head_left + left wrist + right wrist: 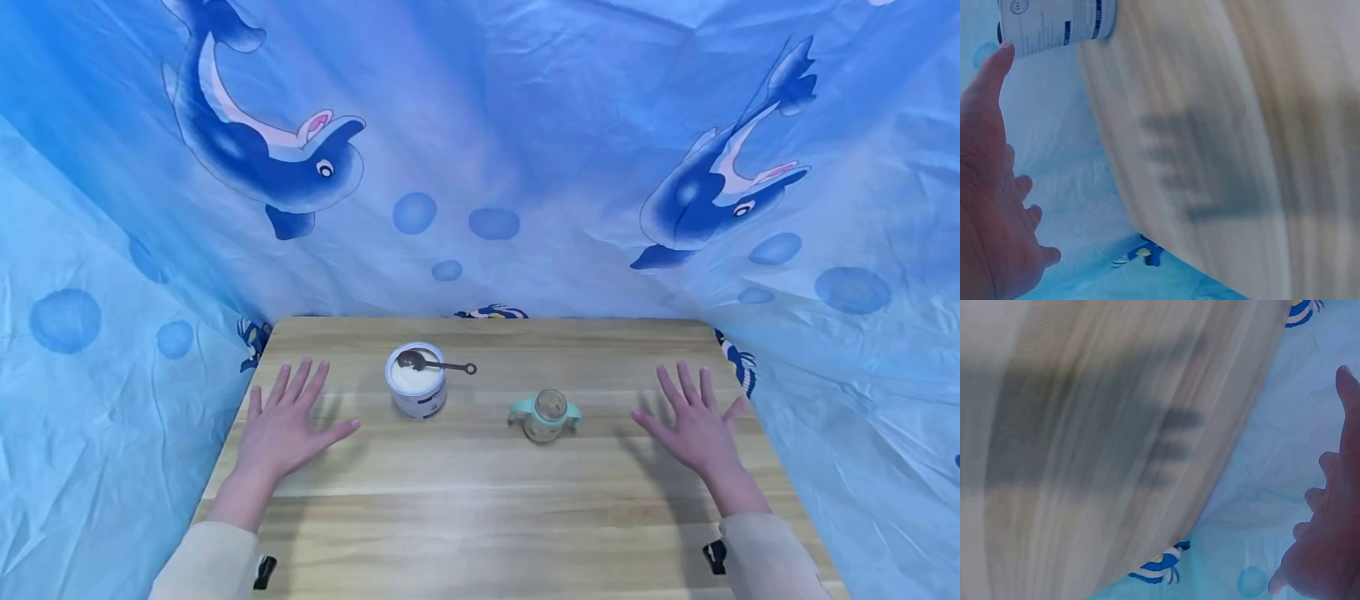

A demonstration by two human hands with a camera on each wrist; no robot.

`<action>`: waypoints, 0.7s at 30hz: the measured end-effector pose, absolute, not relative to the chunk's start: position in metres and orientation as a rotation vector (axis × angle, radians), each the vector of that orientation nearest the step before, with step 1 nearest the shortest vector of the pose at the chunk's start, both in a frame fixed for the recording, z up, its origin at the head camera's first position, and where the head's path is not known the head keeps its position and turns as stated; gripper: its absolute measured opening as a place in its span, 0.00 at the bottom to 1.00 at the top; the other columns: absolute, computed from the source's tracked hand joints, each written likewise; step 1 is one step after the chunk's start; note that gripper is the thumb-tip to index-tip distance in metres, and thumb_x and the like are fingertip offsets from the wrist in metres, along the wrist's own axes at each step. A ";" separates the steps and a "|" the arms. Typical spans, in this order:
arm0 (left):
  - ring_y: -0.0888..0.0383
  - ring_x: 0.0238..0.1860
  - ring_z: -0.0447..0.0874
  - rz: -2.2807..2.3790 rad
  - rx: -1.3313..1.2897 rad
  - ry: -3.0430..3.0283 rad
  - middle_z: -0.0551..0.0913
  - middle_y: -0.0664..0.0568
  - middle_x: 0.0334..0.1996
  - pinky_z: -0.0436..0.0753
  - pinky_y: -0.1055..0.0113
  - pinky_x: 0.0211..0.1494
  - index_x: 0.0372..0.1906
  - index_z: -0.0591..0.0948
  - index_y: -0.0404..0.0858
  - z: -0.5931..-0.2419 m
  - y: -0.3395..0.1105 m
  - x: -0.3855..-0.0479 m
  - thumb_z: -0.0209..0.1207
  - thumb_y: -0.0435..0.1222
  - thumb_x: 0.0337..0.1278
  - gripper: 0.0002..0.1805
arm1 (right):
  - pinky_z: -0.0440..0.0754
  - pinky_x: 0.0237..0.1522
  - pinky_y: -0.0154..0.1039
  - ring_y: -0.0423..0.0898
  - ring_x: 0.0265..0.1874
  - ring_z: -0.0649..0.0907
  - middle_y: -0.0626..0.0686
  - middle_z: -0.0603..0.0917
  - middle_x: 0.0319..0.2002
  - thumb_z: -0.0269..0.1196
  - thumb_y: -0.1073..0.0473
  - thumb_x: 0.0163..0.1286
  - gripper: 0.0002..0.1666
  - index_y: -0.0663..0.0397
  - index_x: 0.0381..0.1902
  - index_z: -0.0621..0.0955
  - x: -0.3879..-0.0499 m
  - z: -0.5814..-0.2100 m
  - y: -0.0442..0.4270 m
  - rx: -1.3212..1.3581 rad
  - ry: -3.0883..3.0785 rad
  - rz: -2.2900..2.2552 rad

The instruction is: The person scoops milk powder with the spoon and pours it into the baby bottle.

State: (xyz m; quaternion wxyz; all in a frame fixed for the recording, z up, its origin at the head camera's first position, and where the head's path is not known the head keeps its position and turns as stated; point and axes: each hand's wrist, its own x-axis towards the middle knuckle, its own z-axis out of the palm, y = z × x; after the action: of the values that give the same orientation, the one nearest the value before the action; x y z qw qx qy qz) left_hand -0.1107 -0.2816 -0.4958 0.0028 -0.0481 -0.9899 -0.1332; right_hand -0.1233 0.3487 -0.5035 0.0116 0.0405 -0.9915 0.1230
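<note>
My left hand (pixel 283 429) is held above the left side of the table with its fingers spread, holding nothing. To its right stands a white can of powder (pixel 420 402), its top uncovered. A dark long-handled spoon (pixel 442 364) lies across the can, its bowl on the white powder and its handle past the rim. Right of the can is a small clear bottle (pixel 551 406) with mint-green side handles. Over the table's right side my right hand (pixel 697 429) is spread too, touching no object. In the left wrist view part of the can (pixel 1060 25) shows beyond my thumb.
The wooden table (pixel 450 517) has rounded far corners. Blue sheeting (pixel 510 108) printed with dolphins and bubbles hangs behind it and on both sides. Dark clips (pixel 265 572) show near both sleeves.
</note>
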 end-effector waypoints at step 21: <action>0.37 0.86 0.46 -0.629 -0.510 -3.118 0.50 0.45 0.87 0.47 0.29 0.83 0.89 0.49 0.47 -0.478 -0.261 -0.166 0.71 0.73 0.47 0.71 | 0.23 0.76 0.77 0.60 0.86 0.42 0.55 0.45 0.88 0.60 0.24 0.73 0.60 0.44 0.89 0.50 -0.177 -0.457 0.250 0.452 -3.092 0.577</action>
State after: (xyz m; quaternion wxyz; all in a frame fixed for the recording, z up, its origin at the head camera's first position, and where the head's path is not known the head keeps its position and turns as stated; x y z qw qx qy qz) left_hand -0.1656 -0.2615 -0.4780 -0.0400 -0.1580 -0.9671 -0.1952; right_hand -0.1767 0.2504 -0.4566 -0.0177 0.1421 -0.9729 0.1815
